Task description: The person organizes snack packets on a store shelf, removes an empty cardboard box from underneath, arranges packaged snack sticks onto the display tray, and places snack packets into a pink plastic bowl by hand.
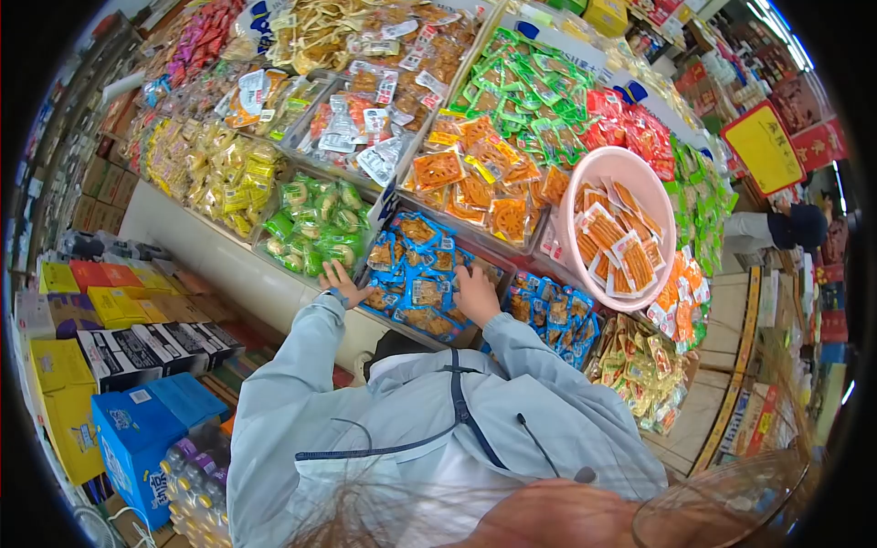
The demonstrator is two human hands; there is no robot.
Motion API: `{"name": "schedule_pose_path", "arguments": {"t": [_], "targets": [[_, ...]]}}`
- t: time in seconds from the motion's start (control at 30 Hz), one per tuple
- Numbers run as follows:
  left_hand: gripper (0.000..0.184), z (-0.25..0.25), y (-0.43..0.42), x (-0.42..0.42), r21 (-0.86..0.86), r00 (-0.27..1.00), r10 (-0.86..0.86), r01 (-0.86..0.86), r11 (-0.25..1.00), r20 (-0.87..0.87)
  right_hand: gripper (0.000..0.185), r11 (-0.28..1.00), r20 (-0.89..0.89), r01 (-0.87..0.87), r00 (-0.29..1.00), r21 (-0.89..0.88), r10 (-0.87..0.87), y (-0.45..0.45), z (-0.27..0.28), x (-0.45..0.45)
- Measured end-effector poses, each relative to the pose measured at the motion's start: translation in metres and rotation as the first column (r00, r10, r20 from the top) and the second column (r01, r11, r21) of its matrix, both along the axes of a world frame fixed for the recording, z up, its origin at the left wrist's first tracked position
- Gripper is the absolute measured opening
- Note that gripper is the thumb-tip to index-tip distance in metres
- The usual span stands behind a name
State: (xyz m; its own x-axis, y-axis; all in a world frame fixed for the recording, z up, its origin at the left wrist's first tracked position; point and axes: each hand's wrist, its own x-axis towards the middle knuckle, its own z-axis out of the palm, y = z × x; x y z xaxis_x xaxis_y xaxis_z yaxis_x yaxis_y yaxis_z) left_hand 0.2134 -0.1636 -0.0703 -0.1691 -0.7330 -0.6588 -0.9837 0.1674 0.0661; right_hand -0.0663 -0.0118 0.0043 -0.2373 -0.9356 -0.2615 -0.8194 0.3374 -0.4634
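A clear bin holds blue snack packets with brown food showing through. My left hand is at the bin's left edge, fingers spread, the thumb reaching toward the packets. It is near the green-wrapped snacks in the neighbouring bin. My right hand is over the right side of the blue packets, its fingers slightly bent and touching them. I see no packet lifted in either hand. Orange snack packets lie in the bin beyond.
A pink tub of orange stick packets stands on the right of the display. More blue packets and yellow-green packets lie below it. Stacked boxes and bottles are at lower left. Another person is at far right.
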Motion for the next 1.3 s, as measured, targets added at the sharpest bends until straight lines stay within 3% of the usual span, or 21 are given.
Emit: {"name": "schedule_pose_path", "arguments": {"t": [0.03, 0.13, 0.23, 0.3, 0.4, 0.53, 0.63, 0.67, 0.77, 0.8, 0.87, 1.0, 1.1, 1.17, 1.23, 1.3], "targets": [[0.125, 0.004, 0.0, 0.001, -0.006, 1.0, 0.005, -0.005, 1.0, -0.02, 0.048, 0.998, 0.082, 0.068, 0.994, 0.005, -0.068, 0.006, 0.01, 0.0], [0.127, 0.009, 0.005, -0.001, -0.018, 0.997, 0.064, -0.065, 0.998, -0.041, 0.049, 0.906, 0.151, 0.166, 0.982, -0.39, -0.115, 0.038, 0.019, -0.016], [0.129, 0.009, 0.006, -0.001, -0.032, 0.993, 0.107, -0.109, 0.994, -0.045, 0.05, 0.829, -0.061, 0.243, 0.947, -0.503, -0.315, 0.072, 0.04, -0.046], [0.129, 0.009, 0.004, -0.001, -0.026, 0.995, 0.098, -0.099, 0.995, -0.036, 0.055, 0.837, -0.183, 0.348, 0.872, -0.422, -0.455, 0.099, 0.035, -0.07], [0.13, 0.013, 0.001, -0.003, -0.024, 0.995, 0.092, -0.093, 0.995, -0.023, 0.062, 0.88, -0.473, 0.434, 0.745, -0.192, -0.471, 0.127, 0.031, -0.08], [0.13, 0.014, -0.001, -0.002, -0.006, 0.996, 0.089, -0.089, 0.996, -0.015, 0.075, 0.864, -0.347, 0.497, 0.799, -0.079, -0.491, 0.147, 0.007, -0.081], [0.13, 0.01, 0.005, -0.001, -0.017, 0.994, 0.102, -0.102, 0.995, -0.032, 0.079, 0.843, -0.474, 0.537, 0.749, 0.023, -0.464, 0.138, 0.022, -0.072], [0.13, 0.009, 0.004, -0.001, -0.031, 0.994, 0.104, -0.106, 0.994, -0.043, 0.08, 0.852, -0.45, 0.524, 0.756, -0.02, -0.475, 0.133, 0.027, -0.07], [0.129, -0.018, 0.001, 0.007, -0.119, 1.0, -0.012, 0.011, 0.993, -0.012, 0.077, 0.924, -0.408, 0.281, 0.836, -0.259, -0.368, 0.114, 0.042, -0.059], [0.128, -0.016, 0.0, 0.006, -0.084, 1.0, -0.003, 0.004, 0.996, 0.003, 0.071, 0.906, -0.342, 0.179, 0.884, -0.383, -0.319, 0.103, 0.038, -0.052], [0.127, 0.004, 0.001, 0.0, -0.029, 0.998, 0.059, -0.059, 0.998, -0.01, 0.063, 0.883, -0.177, 0.039, 0.975, -0.467, -0.137, 0.077, 0.05, -0.029], [0.127, 0.018, 0.003, -0.002, 0.014, 0.997, 0.076, -0.076, 0.997, -0.016, 0.063, 0.867, -0.01, -0.266, 0.957, -0.422, 0.289, 0.03, 0.014, 0.023], [0.126, 0.005, 0.003, -0.001, -0.018, 0.999, 0.041, -0.041, 0.999, -0.017, 0.066, 0.8, -0.169, -0.559, 0.829, -0.216, 0.533, 0.026, 0.011, 0.041], [0.126, 0.003, 0.002, 0.003, -0.011, 0.998, 0.051, -0.052, 0.999, -0.025, 0.065, 0.786, -0.169, -0.597, 0.801, -0.162, 0.574, 0.019, 0.012, 0.041], [0.125, 0.035, 0.007, -0.007, 0.047, 0.995, 0.086, -0.084, 0.995, -0.049, 0.063, 0.773, -0.166, -0.626, 0.777, -0.099, 0.608, 0.015, 0.014, 0.04], [0.124, 0.028, 0.004, -0.008, 0.04, 0.999, 0.04, -0.039, 0.998, -0.017, 0.057, 0.815, -0.217, -0.568, 0.815, -0.117, 0.537, 0.016, 0.001, 0.042]]}}
